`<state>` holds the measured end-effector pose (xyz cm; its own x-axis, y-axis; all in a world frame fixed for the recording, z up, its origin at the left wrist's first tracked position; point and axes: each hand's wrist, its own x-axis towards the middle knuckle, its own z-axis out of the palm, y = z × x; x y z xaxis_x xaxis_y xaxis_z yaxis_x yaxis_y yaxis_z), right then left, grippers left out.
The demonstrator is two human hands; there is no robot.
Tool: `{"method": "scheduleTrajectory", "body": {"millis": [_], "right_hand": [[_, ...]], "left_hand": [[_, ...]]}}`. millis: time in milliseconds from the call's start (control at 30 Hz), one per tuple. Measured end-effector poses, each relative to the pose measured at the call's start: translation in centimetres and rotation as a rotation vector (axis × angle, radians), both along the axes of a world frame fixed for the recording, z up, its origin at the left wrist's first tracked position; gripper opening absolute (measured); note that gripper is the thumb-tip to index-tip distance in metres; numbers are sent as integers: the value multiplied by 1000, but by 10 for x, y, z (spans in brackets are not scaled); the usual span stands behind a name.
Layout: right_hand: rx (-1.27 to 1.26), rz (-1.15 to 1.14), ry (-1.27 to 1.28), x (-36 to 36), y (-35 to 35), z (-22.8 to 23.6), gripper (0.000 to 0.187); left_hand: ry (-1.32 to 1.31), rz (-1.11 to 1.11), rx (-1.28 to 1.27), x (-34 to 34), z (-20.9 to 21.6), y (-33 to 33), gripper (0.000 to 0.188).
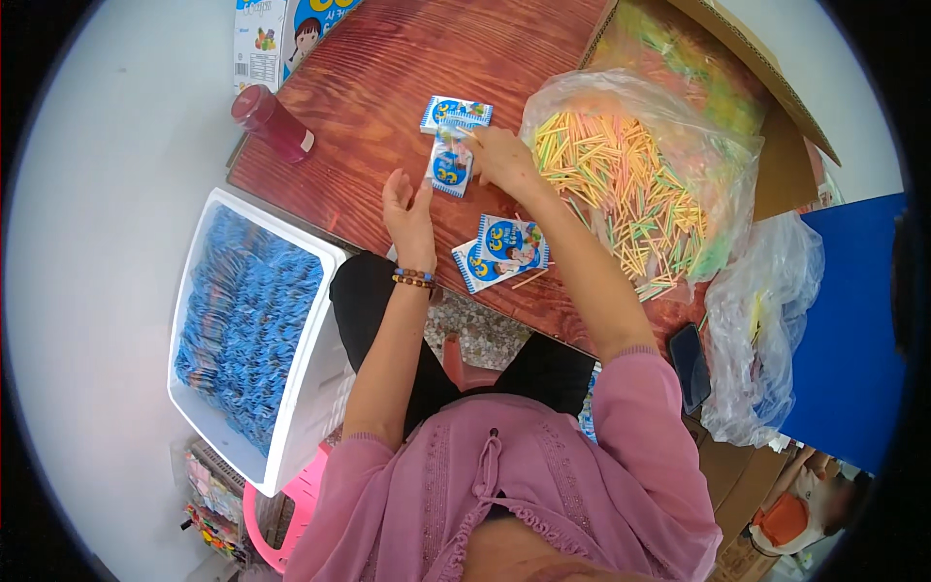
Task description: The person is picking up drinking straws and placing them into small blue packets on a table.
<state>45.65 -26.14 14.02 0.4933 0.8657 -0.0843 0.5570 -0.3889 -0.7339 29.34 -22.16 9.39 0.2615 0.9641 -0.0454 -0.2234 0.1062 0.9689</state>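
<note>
My right hand reaches over the table with its fingertips closed at the upper right edge of a small blue-and-white packet. Part of that packet is blurred, and the fingertips are partly hidden. Just left of its lower end, my left hand is raised with fingers apart and nothing seen in it. Beyond lies another such packet, partly overlapped by the first. Nearer to me, two more packets overlap by the table's front edge, with a few thin sticks beside them.
A clear bag of pastel sticks lies on the right before a cardboard box. At left stands a white bin full of blue packets. A red-lidded jar, a phone and a pink stool are around.
</note>
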Motion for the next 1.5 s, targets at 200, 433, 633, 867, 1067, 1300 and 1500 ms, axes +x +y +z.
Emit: {"method": "scheduleTrajectory", "body": {"millis": [200, 433, 633, 867, 1067, 1300, 1500], "right_hand": [[-51, -71, -215, 3, -4, -17, 30], [-81, -262, -631, 26, -117, 5, 20], [-338, -538, -669, 61, -241, -5, 19], [163, -329, -318, 9, -219, 9, 29], [497, -234, 705, -38, -160, -22, 14], [510, -170, 697, -45, -157, -7, 9], [528, -225, 672, -51, -160, -10, 10]], "left_hand": [[447, -72, 447, -33, -2, -39, 44], [862, -210, 702, -40, 13, -60, 42], [988, -344, 694, -11, 18, -60, 34], [600, -304, 641, -9, 4, -52, 21], [234, -536, 159, -16, 6, -52, 11], [7, -675, -112, -16, 40, -57, 12], [-73, -495, -220, -15, 34, -72, 13]]}}
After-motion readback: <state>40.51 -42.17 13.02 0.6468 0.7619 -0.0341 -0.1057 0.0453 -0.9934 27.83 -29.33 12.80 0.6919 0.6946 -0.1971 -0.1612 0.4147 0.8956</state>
